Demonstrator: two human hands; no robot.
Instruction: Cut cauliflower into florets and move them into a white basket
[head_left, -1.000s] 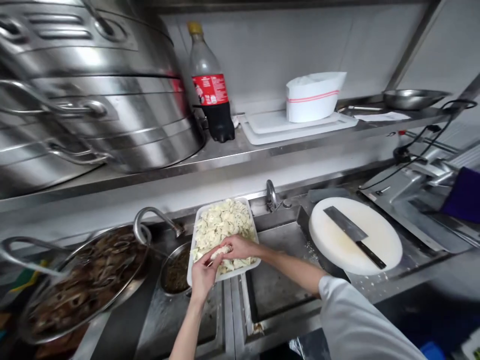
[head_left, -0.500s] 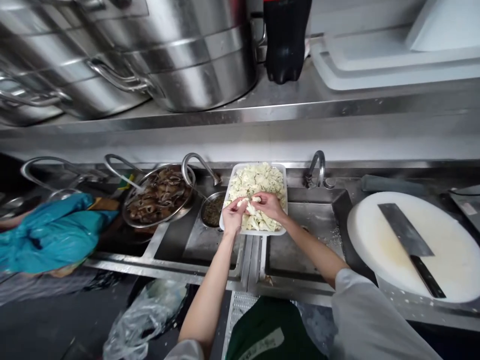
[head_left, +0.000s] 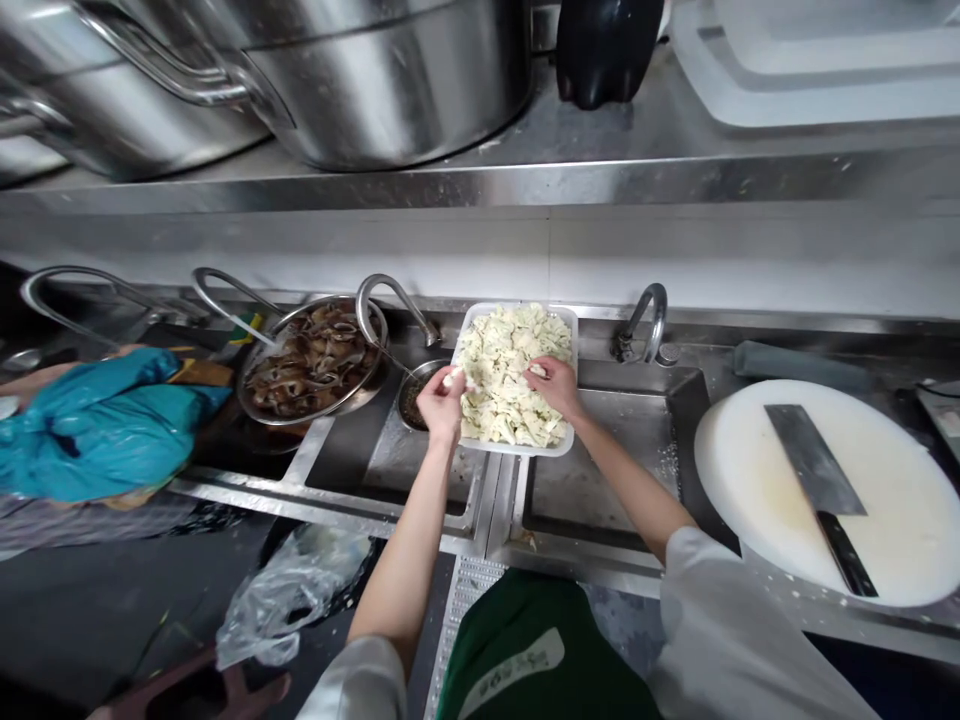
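Pale cauliflower florets (head_left: 510,350) fill a white rectangular tray (head_left: 517,449) that rests across the divider between two sinks. My left hand (head_left: 441,402) is at the tray's left edge, its fingers closed on a small white cauliflower piece (head_left: 452,378). Over the right part of the tray, my right hand (head_left: 556,385) pinches another small cauliflower piece (head_left: 537,370). The two hands are apart, with the heaped florets between them.
A colander (head_left: 311,360) of brown sliced food and a small pot (head_left: 412,400) stand left. Curved faucets (head_left: 643,320) rise behind the sinks. At right, a cleaver (head_left: 814,460) lies on a round cutting board (head_left: 735,480). Large steel pots (head_left: 405,90) crowd the shelf above.
My hands have moved apart, the left going left and the right slightly up and right. The cauliflower piece between them is now separated into two. The whole view has tilted downward.
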